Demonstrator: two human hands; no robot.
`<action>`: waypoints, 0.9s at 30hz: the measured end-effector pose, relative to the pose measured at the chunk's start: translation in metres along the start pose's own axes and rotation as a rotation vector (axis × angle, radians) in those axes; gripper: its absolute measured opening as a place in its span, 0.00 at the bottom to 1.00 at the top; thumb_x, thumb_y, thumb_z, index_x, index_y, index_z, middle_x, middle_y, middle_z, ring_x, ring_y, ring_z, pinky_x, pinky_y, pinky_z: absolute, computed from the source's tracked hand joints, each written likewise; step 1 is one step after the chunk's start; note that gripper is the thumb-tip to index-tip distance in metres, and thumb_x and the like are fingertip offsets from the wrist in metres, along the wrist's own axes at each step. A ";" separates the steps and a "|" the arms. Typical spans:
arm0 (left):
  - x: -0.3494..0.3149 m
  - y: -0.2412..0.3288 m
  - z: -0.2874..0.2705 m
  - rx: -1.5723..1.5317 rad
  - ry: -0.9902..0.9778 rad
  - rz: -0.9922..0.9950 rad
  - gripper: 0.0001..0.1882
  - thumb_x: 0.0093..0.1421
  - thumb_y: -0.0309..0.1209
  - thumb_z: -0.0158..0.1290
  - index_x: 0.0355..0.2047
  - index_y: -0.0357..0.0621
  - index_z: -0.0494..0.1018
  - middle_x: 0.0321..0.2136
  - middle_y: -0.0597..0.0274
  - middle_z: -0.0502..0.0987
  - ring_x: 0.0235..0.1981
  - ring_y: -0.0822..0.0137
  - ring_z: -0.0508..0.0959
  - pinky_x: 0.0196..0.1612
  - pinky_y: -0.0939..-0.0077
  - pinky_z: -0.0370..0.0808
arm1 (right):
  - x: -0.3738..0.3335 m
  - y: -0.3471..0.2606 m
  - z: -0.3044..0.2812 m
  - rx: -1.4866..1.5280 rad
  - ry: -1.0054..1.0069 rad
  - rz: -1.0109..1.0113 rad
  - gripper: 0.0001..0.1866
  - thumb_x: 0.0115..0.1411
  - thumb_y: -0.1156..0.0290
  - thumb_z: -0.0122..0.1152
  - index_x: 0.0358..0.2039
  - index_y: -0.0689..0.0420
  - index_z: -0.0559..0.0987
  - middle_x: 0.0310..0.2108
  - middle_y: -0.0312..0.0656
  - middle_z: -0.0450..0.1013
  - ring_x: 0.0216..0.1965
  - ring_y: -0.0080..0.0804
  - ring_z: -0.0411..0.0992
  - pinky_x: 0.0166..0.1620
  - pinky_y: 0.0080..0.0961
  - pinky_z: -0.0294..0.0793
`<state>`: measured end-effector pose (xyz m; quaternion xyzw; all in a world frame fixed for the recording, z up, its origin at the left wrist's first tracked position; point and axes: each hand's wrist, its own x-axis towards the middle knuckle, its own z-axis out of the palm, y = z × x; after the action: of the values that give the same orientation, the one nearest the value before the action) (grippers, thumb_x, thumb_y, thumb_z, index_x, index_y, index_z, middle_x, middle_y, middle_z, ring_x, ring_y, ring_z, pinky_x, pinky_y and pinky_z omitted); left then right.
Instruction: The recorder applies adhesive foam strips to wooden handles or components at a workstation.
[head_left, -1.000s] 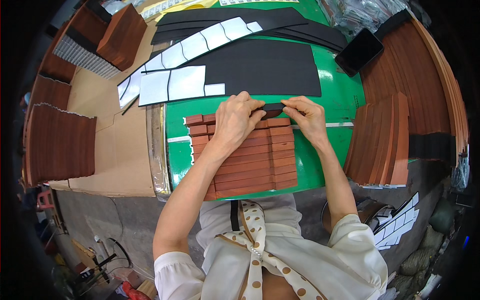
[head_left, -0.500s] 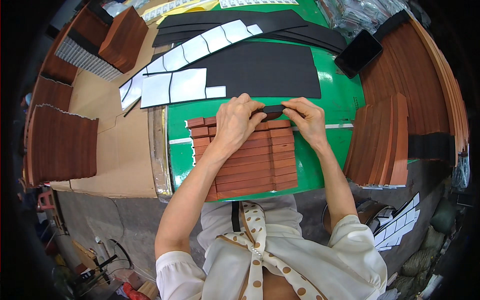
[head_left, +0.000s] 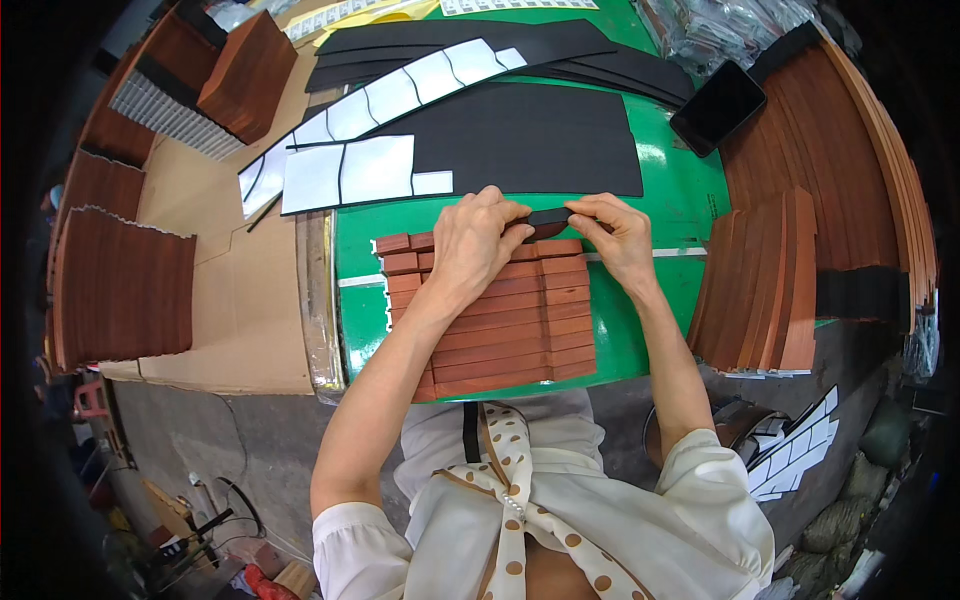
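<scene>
My left hand [head_left: 474, 238] and my right hand [head_left: 617, 236] pinch the two ends of a short black foam strip [head_left: 548, 216]. The strip lies along the far edge of a reddish-brown wood-grain piece at the back of a row. Several such wood-grain pieces [head_left: 500, 330] stand packed side by side in front of me, with white ends showing at their left. My left wrist passes over this row. Beyond my hands lie black foam sheets [head_left: 530, 135] and a white-backed sheet cut into pieces [head_left: 365, 168].
The green table [head_left: 680, 190] carries a black phone [head_left: 717, 107] at the back right. Brown strips [head_left: 760, 285] are stacked at the right. More brown blocks [head_left: 130, 290] stand on cardboard [head_left: 240, 300] at the left. Plastic-wrapped packs [head_left: 710, 40] lie at the far right.
Almost nothing differs. My right fingers have shifted very slightly to the right along the black foam strip; my left hand stays in place.
</scene>
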<state>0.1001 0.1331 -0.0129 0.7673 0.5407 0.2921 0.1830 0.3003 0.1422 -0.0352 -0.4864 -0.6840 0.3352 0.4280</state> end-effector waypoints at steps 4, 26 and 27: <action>0.001 -0.001 0.001 -0.001 -0.004 -0.001 0.12 0.49 0.31 0.61 0.34 0.42 0.80 0.23 0.61 0.71 0.27 0.62 0.73 0.30 0.68 0.69 | 0.000 0.000 0.000 -0.003 -0.005 0.012 0.09 0.54 0.77 0.63 0.36 0.63 0.81 0.31 0.38 0.75 0.30 0.21 0.71 0.32 0.16 0.70; 0.004 0.000 0.006 0.072 0.031 0.118 0.10 0.49 0.32 0.60 0.32 0.43 0.79 0.22 0.62 0.71 0.27 0.61 0.74 0.30 0.68 0.68 | -0.007 0.012 0.000 0.468 -0.043 0.344 0.10 0.56 0.74 0.61 0.40 0.59 0.81 0.32 0.32 0.73 0.33 0.18 0.71 0.37 0.15 0.71; 0.002 0.000 0.007 0.107 0.032 0.133 0.09 0.49 0.31 0.60 0.31 0.43 0.78 0.23 0.62 0.71 0.28 0.60 0.74 0.33 0.68 0.67 | -0.007 0.014 -0.001 0.385 -0.065 0.314 0.10 0.56 0.74 0.61 0.40 0.59 0.81 0.31 0.33 0.73 0.32 0.18 0.71 0.36 0.16 0.71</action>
<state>0.1053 0.1354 -0.0173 0.8055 0.5060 0.2867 0.1134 0.3072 0.1398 -0.0488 -0.4854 -0.5370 0.5370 0.4331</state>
